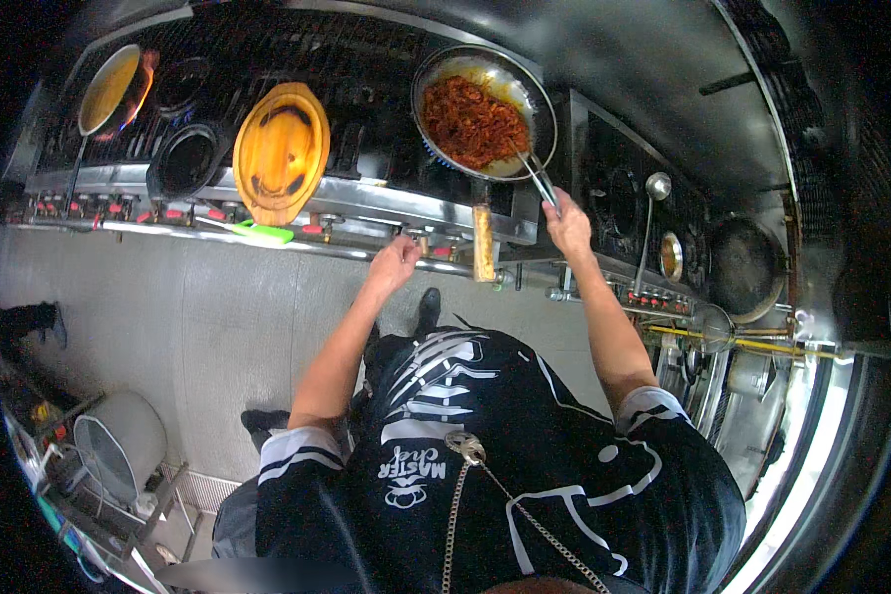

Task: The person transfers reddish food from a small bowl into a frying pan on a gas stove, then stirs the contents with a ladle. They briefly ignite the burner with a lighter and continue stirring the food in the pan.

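Observation:
My right hand (568,226) holds metal tongs (538,174), whose tips reach into a round steel frying pan (523,96) on the stove. Reddish-brown cooked food in sauce (471,122) covers much of the pan's bottom. The pan's wooden handle (483,245) points toward me, with no hand on it. My left hand (397,260) is at the stove's front rail beside the control knobs (442,252), its fingers curled; whether it grips a knob is hard to tell. An oval wooden board (282,152) lies on the stove, left of the pan.
At the far left, a tilted pan (110,89) has flames beside it, near a black pan (185,160). A green-ended utensil (263,232) rests at the front rail. To the right are a ladle (657,189) and a large dark wok (745,269). Another person's leg (30,317) shows at left.

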The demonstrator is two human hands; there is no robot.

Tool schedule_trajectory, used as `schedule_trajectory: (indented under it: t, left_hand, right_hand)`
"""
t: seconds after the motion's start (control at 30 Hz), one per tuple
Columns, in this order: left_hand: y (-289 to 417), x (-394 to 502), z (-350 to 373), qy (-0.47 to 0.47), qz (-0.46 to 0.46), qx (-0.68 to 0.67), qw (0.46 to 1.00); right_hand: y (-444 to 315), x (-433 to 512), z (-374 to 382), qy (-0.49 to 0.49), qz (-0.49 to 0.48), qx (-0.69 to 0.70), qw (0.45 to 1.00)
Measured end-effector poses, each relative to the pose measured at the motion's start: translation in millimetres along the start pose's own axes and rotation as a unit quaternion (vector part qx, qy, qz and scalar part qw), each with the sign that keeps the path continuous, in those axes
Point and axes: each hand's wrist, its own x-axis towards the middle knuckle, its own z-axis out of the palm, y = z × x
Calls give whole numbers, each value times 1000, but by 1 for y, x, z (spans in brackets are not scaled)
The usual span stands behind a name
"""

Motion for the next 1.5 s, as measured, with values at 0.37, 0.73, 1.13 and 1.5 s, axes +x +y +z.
schedule_trajectory:
  t: [0.37, 0.73, 1.13, 1.5]
  left_hand:
    - [-296, -198, -54, -266, -115, 353, 890]
    - [-259, -161, -33, -138, -381, -67, 912]
    - [-115, -121, 114, -16, -358, -134, 924]
    - [-106, -401, 217, -57, -358, 43, 931]
  right_hand:
    - [-3, -44, -10, 83, 171, 222, 956]
    - [40, -144, 4, 62, 312, 423, 849]
    - [201, -115, 26, 55, 286, 512, 808]
    - [299, -99, 20, -1, 240, 468, 850]
